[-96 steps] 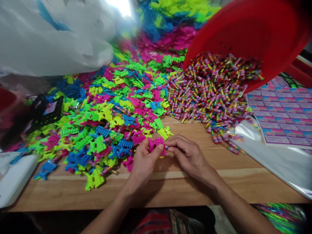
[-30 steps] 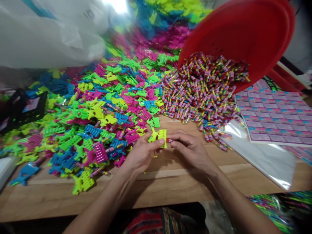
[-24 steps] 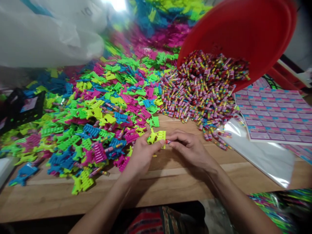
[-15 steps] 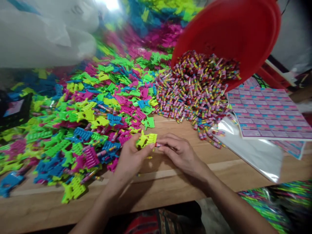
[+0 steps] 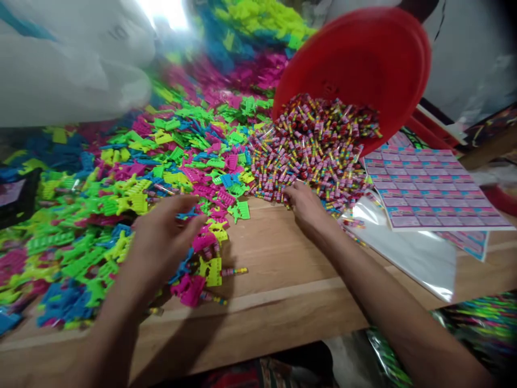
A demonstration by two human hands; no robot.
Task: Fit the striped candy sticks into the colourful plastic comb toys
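My left hand (image 5: 167, 234) hovers over the heap of small plastic toy pieces (image 5: 121, 188) in green, pink, blue and yellow. Its thumb and fingers are apart, with nothing visible between them. At the near edge of a pile of small labelled tubes (image 5: 311, 145) with colourful contents, my right hand (image 5: 307, 207) has its fingers bent together; whatever is at its fingertips is hidden. Between the hands, beside the heap, lies a yellow toy piece (image 5: 210, 271) with a tube (image 5: 235, 271) sticking out to its right. Just below it is a pink toy piece (image 5: 189, 291).
A tilted red basin (image 5: 355, 54) stands behind the tubes. Printed label sheets (image 5: 432, 188) and clear plastic bags (image 5: 407, 248) lie on the wooden table (image 5: 266, 248) at the right. White sacks (image 5: 72, 70) bulge at the back left. Filled colourful packs (image 5: 484, 328) are below the table edge.
My hands have parted. The left let go of the yellow toy piece and moved left over the heap; the right moved up to the tube pile. The view has shifted slightly.
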